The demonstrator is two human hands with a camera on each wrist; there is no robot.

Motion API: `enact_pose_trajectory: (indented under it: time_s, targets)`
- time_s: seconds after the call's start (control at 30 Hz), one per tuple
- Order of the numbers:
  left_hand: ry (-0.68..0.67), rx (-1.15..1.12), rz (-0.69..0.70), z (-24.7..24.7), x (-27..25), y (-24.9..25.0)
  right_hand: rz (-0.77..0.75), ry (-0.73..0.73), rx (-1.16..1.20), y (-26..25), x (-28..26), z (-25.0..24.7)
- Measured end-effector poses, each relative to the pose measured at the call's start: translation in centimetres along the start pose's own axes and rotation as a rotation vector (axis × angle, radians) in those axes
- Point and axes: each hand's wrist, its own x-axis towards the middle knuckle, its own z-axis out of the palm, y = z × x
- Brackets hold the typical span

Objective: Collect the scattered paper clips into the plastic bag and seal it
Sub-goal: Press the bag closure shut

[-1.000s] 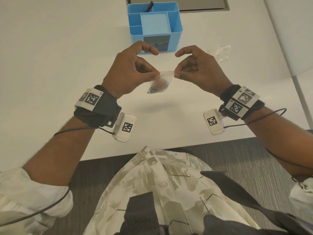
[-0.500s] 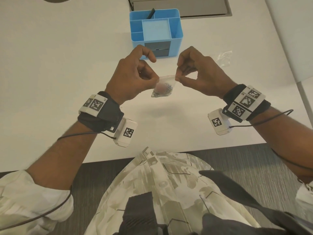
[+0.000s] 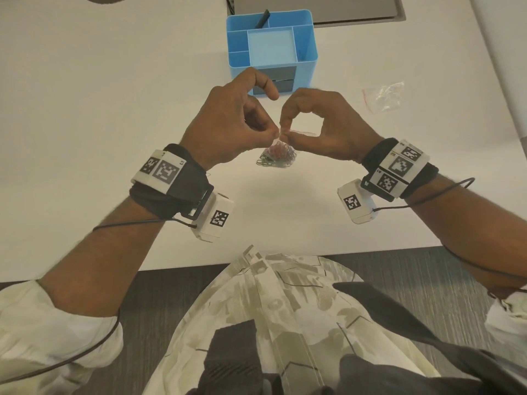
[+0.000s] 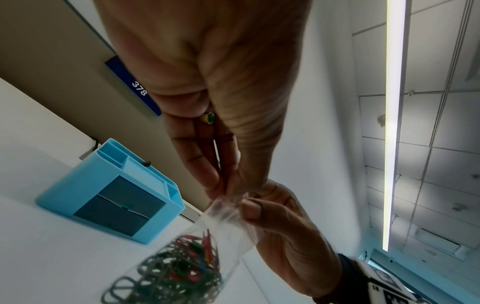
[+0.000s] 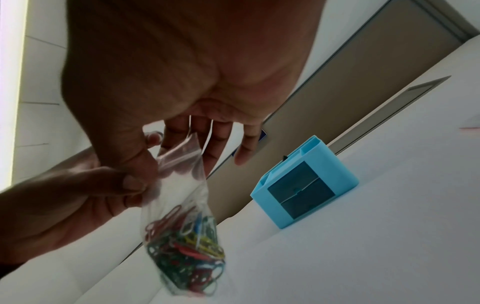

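A small clear plastic bag [image 3: 281, 155] [image 4: 226, 224] [image 5: 179, 185] hangs above the white table, held at its top edge. Coloured paper clips [image 3: 278, 161] [image 4: 171, 271] [image 5: 187, 253] fill its bottom. My left hand [image 3: 228, 124] [image 4: 221, 181] pinches the left end of the bag's top between thumb and fingertips. My right hand [image 3: 319, 126] [image 5: 140, 168] pinches the top right beside it, thumb and forefinger forming a ring. The two pinches almost touch. No loose clips show on the table.
A blue desk organiser [image 3: 271, 49] [image 4: 109, 191] [image 5: 306, 189] stands just behind the hands. A second clear bag [image 3: 383, 95] lies flat at the right. The white table [image 3: 85, 109] ends near my body; a grey panel [image 3: 342, 10] sits at the back.
My hands have drawn together along the bag's top, the right pinch sliding left towards the left one. The bag now hangs straight down beneath them.
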Motion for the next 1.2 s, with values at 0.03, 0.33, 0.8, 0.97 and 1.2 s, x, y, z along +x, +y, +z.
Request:
enact_pose_trajectory:
  time_s: [0.03, 0.33, 0.8, 0.97, 1.2]
  targets:
    - [-0.004, 0.001, 0.000, 0.0, 0.0, 0.1, -0.005, -0.006, 0.005, 0.0, 0.0, -0.1]
    - [-0.045, -0.055, 0.000, 0.2, -0.1, 0.6, -0.080, -0.095, -0.045, 0.2, -0.1, -1.6]
    - [-0.024, -0.070, 0.046, 1.0, 0.6, 0.6, -0.055, -0.118, -0.097, 1.3, -0.1, -2.3]
    - [-0.009, -0.104, 0.006, 0.5, 0.4, 0.0, -0.016, -0.073, -0.093, 2.6, -0.7, -2.8]
    - [-0.024, -0.124, 0.013, 0.4, 0.3, -0.9, 0.012, -0.069, -0.122, 3.6, -1.4, -3.2]
